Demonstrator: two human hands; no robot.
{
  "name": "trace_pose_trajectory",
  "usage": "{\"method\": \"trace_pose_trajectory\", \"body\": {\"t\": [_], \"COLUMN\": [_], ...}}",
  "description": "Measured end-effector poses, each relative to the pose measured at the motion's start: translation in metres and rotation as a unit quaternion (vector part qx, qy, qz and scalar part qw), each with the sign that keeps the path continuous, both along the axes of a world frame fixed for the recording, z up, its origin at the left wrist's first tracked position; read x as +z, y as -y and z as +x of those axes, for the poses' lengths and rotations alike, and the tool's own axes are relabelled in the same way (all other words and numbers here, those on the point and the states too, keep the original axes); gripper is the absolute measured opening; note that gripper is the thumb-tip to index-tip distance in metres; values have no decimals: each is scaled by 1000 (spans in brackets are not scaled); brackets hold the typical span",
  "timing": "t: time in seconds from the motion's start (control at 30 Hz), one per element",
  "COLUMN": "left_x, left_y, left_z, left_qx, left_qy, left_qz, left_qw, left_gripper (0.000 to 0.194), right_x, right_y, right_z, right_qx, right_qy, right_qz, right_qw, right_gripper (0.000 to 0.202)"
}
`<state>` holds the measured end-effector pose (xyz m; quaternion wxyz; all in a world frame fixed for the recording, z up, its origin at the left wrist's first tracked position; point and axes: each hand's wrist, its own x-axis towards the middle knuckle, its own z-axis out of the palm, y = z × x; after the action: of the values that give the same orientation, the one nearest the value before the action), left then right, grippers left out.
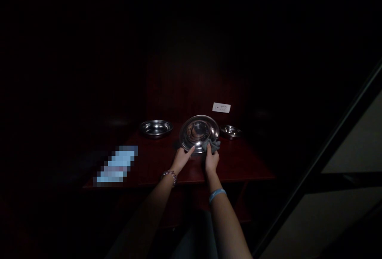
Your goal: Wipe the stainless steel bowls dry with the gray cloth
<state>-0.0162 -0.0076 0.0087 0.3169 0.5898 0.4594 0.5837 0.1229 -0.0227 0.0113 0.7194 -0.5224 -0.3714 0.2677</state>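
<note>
A round, shiny metal plate [199, 130] is held up at a tilt above the dark red table. My left hand [181, 159] grips its lower left rim, the thumb lying over the near face. At the lower right rim, my right hand [212, 158] pinches a grey cloth [215, 145] against the plate. A deeper metal dish [156, 128] sits on the table to the left. Partly behind the plate on the right, a smaller metal bowl [231, 131] rests on the table.
The dark red table [149, 167] has its near edge just below my hands. A pixelated light-blue item [117, 165] lies at its left. A white socket plate [221, 108] is on the back wall. A slanted dark frame edge [322, 151] stands at right. The surroundings are very dark.
</note>
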Motion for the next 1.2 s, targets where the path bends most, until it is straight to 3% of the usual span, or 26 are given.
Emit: {"method": "trace_pose_trajectory", "body": {"t": [0.2,0.5,0.73,0.9,1.07,1.2], "left_x": [2,6,8,14,17,16], "left_y": [-1,4,7,12,15,14], "left_z": [-2,0,3,2,-1,-5], "left_qx": [27,1,-19,0,37,29], "left_qy": [78,72,63,95,103,127], "left_qz": [-9,-6,-5,-6,-14,-25], "left_qw": [997,997,998,995,994,991], "left_gripper": [43,49,53,55,55,61], "right_x": [-2,3,10,10,7,4], "right_y": [-1,2,11,11,8,4], "right_z": [-2,-2,-3,-4,-3,-2], "right_qx": [37,38,-52,-63,-35,58], "right_qy": [76,46,30,26,16,11], "right_qz": [-30,-18,-19,-11,-16,-25], "right_qw": [996,998,998,998,999,998], "right_gripper": [49,52,50,48,47,42]}}
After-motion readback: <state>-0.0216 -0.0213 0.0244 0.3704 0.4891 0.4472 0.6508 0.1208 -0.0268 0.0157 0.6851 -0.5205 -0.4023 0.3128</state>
